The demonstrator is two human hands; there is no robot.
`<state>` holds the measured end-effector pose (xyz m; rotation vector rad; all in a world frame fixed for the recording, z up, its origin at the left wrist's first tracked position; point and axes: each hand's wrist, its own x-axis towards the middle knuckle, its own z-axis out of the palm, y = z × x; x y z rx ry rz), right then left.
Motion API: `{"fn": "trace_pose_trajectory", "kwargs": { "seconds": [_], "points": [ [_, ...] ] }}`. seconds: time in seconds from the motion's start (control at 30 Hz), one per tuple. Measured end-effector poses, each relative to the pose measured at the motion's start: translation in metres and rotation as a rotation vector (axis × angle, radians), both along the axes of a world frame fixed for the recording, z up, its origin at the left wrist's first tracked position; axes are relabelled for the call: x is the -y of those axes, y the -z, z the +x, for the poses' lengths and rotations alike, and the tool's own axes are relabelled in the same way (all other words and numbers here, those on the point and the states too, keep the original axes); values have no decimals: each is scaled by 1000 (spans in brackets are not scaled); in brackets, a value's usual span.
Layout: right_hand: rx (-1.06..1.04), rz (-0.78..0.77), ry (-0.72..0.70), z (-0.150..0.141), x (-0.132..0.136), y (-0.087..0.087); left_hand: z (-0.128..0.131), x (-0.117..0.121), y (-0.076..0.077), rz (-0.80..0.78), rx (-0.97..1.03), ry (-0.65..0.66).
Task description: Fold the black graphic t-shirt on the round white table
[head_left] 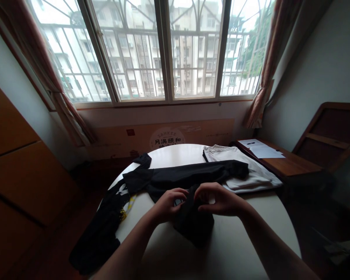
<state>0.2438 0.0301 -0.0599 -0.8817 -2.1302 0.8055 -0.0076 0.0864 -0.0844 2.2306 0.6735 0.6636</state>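
A small black garment (pixel 194 223) lies bunched on the round white table (pixel 242 249) right in front of me. My left hand (pixel 167 205) pinches its upper left edge with curled fingers. My right hand (pixel 220 200) grips the upper right edge, fingers closed. The two hands almost touch above the cloth. Behind them a long black garment (pixel 189 175) stretches across the table. Its left end, with a white and yellow print, hangs over the table's left edge.
A folded white shirt (pixel 245 167) lies at the table's far right, partly under the long black garment. A wooden desk (pixel 282 163) with papers (pixel 262 149) stands to the right. Windows, curtains and a cardboard sheet line the far wall. Wooden cabinets stand on the left.
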Motion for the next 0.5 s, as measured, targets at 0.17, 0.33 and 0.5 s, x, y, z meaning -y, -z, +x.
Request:
{"fn": "trace_pose_trajectory", "kwargs": {
  "seconds": [0.17,0.33,0.5],
  "points": [
    [131,84,70,7,-3,9,-3,-2,2,36,-20,-44],
    [312,-37,38,11,-8,20,-7,-8,16,75,-167,-8],
    [241,29,64,13,-13,15,-9,-11,17,42,-267,-8]
  ]
}}
